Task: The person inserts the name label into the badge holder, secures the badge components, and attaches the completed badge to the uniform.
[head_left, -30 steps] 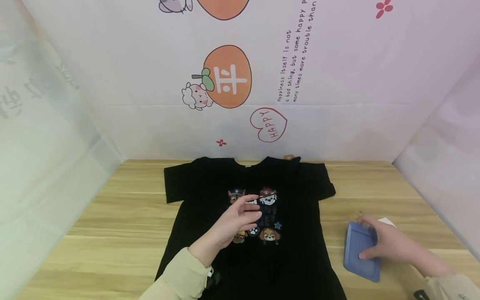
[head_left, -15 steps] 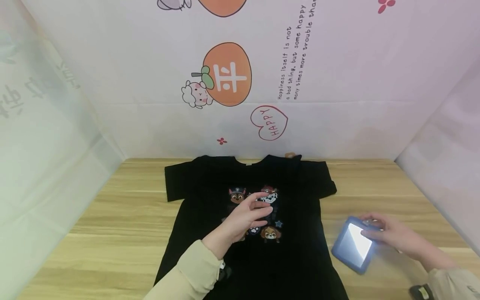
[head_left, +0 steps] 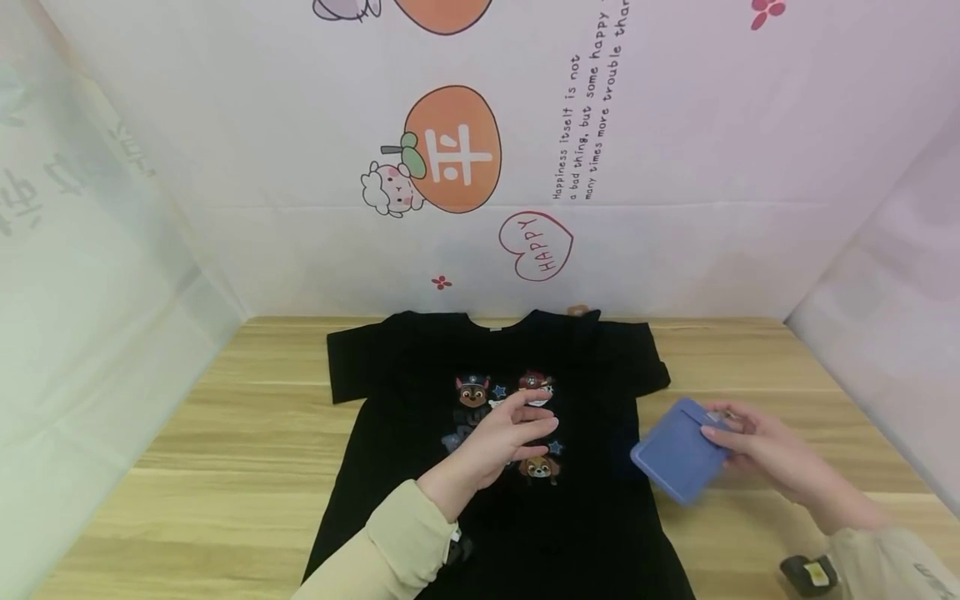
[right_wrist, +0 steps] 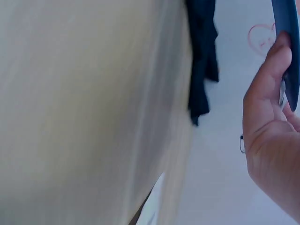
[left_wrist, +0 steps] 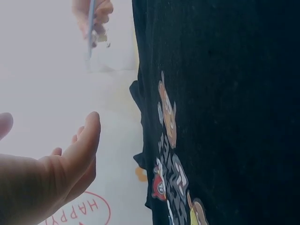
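A black short-sleeved T-shirt (head_left: 592, 517) with cartoon dog prints lies spread flat, neckline toward the back wall. Over its printed front hovers my left hand (head_left: 498, 446), fingers loosely bent and holding nothing; the left wrist view shows this hand (left_wrist: 61, 173) apart from the cloth. To the right, my right hand (head_left: 772, 454) pinches a flat blue card holder (head_left: 678, 454) by its metal-fitted end, thumb on top. The holder is raised and tilted beside the shirt's right edge. In the right wrist view the thumb presses the blue card holder (right_wrist: 287, 28); the other fingers are mostly hidden.
A wood-grain table (head_left: 225, 467) carries the shirt. White printed cloth (head_left: 675, 167) walls the back and both sides. Low in the right wrist view lies a white flat piece (right_wrist: 152, 206) with a dark edge, its kind unclear.
My right hand has lifted the blue card holder and carried it left and away from me, toward the shirt, turning it. My left hand has shifted slightly right over the shirt.
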A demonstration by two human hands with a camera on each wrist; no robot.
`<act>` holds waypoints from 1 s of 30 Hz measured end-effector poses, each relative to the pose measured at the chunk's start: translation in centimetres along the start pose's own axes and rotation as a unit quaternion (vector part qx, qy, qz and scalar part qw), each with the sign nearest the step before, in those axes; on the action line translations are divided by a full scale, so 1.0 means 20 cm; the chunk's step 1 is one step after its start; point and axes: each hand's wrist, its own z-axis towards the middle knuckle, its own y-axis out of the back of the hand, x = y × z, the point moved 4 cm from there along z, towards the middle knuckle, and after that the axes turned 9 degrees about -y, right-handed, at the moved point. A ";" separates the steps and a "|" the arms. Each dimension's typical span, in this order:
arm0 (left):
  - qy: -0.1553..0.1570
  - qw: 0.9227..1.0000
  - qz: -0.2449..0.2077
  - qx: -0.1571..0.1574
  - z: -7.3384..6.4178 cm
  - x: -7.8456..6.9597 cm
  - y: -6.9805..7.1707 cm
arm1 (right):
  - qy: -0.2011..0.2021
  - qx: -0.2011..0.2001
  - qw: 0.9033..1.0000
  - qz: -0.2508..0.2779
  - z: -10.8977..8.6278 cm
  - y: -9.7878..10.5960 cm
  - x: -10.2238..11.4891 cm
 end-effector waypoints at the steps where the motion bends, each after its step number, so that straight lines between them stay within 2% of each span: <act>1: -0.003 1.000 -0.001 -0.001 0.00 0.00 0.00 | 0.009 -0.001 1.000 0.009 0.00 -0.01 0.02; 6: -0.007 1.000 -0.007 -0.005 0.00 -0.01 -0.01 | 0.057 0.001 0.996 0.062 0.01 -0.09 0.11; 11: -0.006 1.000 -0.009 -0.008 0.00 -0.01 -0.02 | 0.075 -0.006 0.994 0.082 0.02 -0.15 0.16; 21: -0.021 0.999 -0.022 -0.014 0.00 -0.02 -0.04 | 0.051 -0.054 0.994 0.083 0.09 -0.28 0.26; 30: -0.017 0.998 -0.050 -0.029 0.02 -0.01 -0.06 | 0.044 -0.064 0.994 0.075 0.14 -0.43 0.35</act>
